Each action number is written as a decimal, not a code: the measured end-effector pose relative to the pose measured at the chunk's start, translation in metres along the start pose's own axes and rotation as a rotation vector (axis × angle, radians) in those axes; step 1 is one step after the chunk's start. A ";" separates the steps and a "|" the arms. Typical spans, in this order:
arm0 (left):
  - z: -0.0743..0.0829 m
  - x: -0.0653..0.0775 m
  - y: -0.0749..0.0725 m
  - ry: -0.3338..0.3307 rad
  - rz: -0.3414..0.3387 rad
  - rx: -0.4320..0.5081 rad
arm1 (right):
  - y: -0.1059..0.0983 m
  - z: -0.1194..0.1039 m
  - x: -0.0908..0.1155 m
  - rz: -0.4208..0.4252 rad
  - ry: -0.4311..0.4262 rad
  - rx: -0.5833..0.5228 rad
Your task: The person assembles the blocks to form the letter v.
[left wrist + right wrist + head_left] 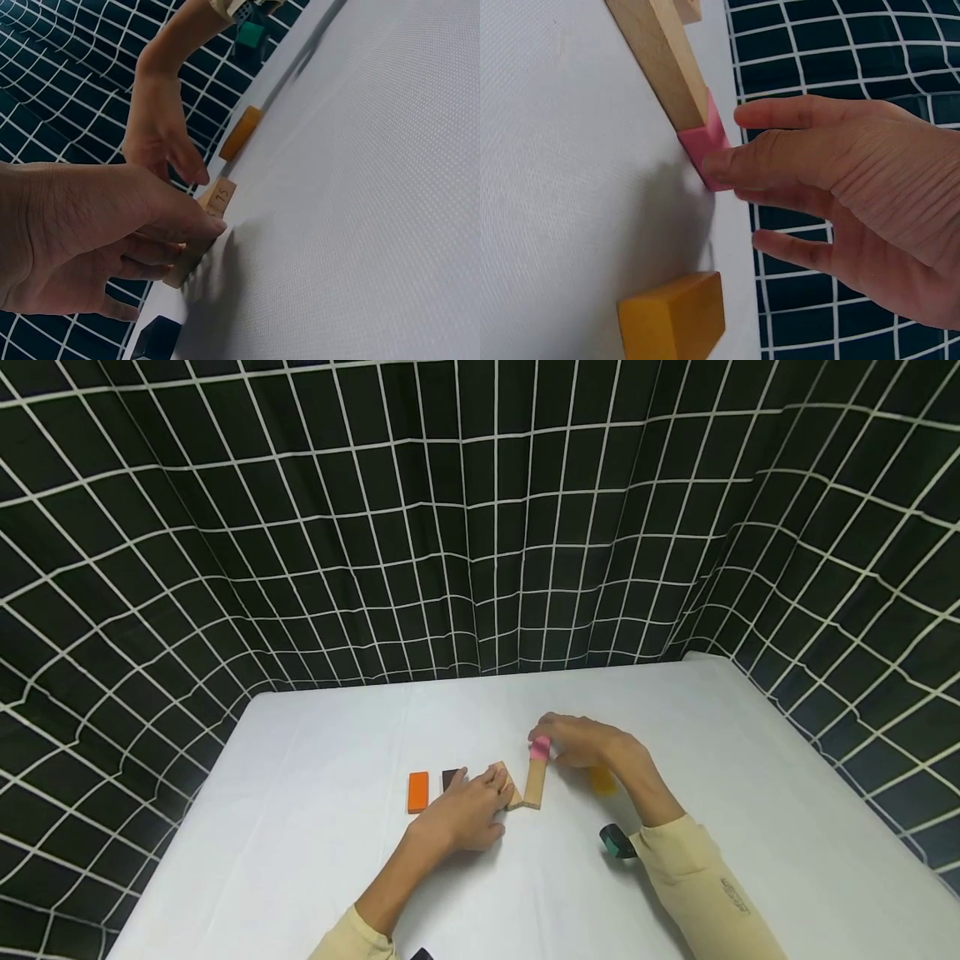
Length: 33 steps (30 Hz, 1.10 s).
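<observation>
My left hand (pixel 468 810) pinches a plain wooden block (pixel 510 785) between thumb and fingers; the block lies slanted on the table, and the hand covers part of it. A second wooden block (pixel 535 782) meets it at the near end, so the two form a V. At that block's far end is a pink block (pixel 705 142), flush against the wood. My right hand (pixel 573 739) holds this pink block, thumb on one side and fingers behind. In the left wrist view, printed digits show on a wooden end face (pixel 220 195).
An orange block (pixel 417 792) and a black block (pixel 450 778), partly behind the left hand, lie to the left. A yellow block (pixel 602 781) rests under the right wrist. The white table (pixel 337 735) ends at a dark curtain with a white grid (pixel 420 560).
</observation>
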<state>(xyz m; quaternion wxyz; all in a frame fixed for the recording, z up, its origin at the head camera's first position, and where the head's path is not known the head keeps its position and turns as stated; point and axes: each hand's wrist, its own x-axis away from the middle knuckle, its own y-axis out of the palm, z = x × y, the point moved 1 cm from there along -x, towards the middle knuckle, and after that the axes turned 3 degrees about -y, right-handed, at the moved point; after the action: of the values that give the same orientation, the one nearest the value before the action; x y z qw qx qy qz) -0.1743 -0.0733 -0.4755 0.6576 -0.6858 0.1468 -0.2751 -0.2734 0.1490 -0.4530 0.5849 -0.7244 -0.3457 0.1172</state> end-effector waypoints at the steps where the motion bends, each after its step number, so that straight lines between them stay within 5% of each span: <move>1: 0.000 0.000 0.001 0.001 0.003 -0.002 | 0.001 0.000 0.001 0.001 -0.002 0.015; 16: 0.001 0.001 0.001 -0.019 -0.018 -0.025 | -0.009 0.000 0.034 0.137 -0.059 0.039; 33: 0.003 0.002 0.001 -0.032 -0.001 -0.013 | -0.016 0.010 0.059 0.015 0.030 -0.101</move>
<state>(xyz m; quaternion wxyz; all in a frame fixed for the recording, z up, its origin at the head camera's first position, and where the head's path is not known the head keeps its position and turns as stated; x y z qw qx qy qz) -0.1708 -0.0724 -0.4761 0.6552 -0.6946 0.1376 -0.2633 -0.2417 0.1949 -0.4273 0.5517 -0.7573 -0.3368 0.0930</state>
